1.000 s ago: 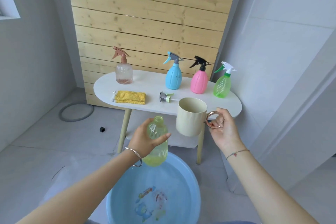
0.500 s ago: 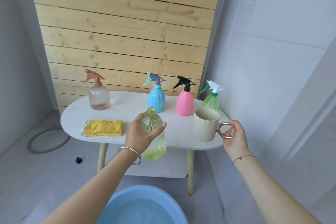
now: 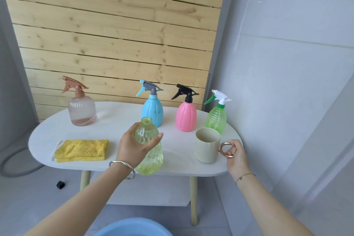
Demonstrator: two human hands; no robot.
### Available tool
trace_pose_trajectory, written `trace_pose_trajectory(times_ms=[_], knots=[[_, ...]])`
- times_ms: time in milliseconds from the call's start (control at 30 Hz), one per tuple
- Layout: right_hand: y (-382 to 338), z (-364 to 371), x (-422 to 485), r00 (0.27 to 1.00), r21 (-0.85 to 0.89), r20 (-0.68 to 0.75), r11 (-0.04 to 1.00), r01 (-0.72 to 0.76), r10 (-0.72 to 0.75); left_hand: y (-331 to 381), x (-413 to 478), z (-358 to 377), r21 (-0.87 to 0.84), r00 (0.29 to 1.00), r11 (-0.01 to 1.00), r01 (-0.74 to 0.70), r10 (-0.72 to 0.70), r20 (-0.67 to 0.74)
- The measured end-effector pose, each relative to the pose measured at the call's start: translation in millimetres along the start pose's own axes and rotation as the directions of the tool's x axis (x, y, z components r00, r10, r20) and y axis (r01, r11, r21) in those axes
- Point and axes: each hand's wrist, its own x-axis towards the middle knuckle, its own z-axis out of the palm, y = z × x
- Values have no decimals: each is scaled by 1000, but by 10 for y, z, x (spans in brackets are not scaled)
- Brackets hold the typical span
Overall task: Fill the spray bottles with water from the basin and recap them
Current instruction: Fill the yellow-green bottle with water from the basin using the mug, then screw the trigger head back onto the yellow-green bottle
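The left hand (image 3: 132, 149) wraps round the uncapped, ribbed yellow-green clear plastic bottle (image 3: 153, 159), now raised from over the blue plastic basin (image 3: 134, 230) to the white oval table's (image 3: 118, 120) front edge. The right hand (image 3: 236, 157), fingers hooked through the copper ring handle, has brought the cream mug (image 3: 206, 147) to the tabletop. Filling looks finished, so recapping likely follows.

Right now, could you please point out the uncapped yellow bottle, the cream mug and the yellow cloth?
uncapped yellow bottle (image 3: 153, 159), head view, on its lower body.
cream mug (image 3: 206, 151), head view, on its outer wall.
yellow cloth (image 3: 81, 150), head view, on its middle.
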Motion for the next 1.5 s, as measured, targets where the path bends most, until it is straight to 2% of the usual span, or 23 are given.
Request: trace_pose_trajectory(times_ms=[233, 367, 433, 500, 533, 600, 667, 700, 767, 833, 967, 1200, 1300, 1367, 1500], knots=[[66, -107, 76, 997, -265, 48, 961, 75, -65, -16, 0, 3, 4, 1000, 1000, -26, 26, 0], [-35, -98, -73, 981, -442, 85, 876, 193, -173, 17, -1, -27, -19, 1000, 1000, 11, -11, 1], [-101, -10, -194, 932, -594, 94, 731, 335, -350, 1, 16, -70, -26, 1000, 999, 22, -22, -1], [-147, 155, -372, 787, -685, 244, 474, 553, -566, -48, 54, -135, -24, 1000, 999, 28, -28, -1], [-161, 256, -461, 696, -659, 359, 359, 661, -622, -49, 74, -158, -18, 1000, 999, 28, -28, 3], [-104, 529, -663, 606, -551, 568, 289, 783, -558, -89, 114, -253, 9, 999, 999, 32, -32, -4], [52, 789, -811, 574, -510, 742, 263, 819, -347, -126, 163, -342, 39, 999, 998, 42, -41, -11], [155, 910, -853, 571, -531, 790, 218, 819, -224, -152, 195, -390, 40, 999, 998, 50, -50, -9], [365, 1104, -894, 611, -602, 792, 152, 784, -16, -203, 250, -466, 41, 998, 997, 63, -63, 1], [560, 1262, -902, 654, -662, 749, 173, 729, 111, -252, 305, -544, 52, 998, 997, 64, -64, 0], [850, 1481, -899, 691, -720, 693, 145, 679, 205, -360, 402, -637, 73, 997, 995, 74, -74, 2], [1027, 1648, -918, 699, -709, 701, 35, 704, 140, -565, 488, -649, 72, 996, 994, 87, -87, -4], [1045, 1648, -850, 729, -738, 673, 62, 671, 123, -598, 474, -626, 63, 995, 993, 97, -96, -17], [950, 1653, -802, 749, -747, 661, 146, 649, 56, -600, 457, -598, 69, 995, 993, 100, -99, -13], [473, 1797, -840, 791, -630, 591, 523, 574, -157, -549, 416, -508, 61, 996, 995, 82, -83, 12]])
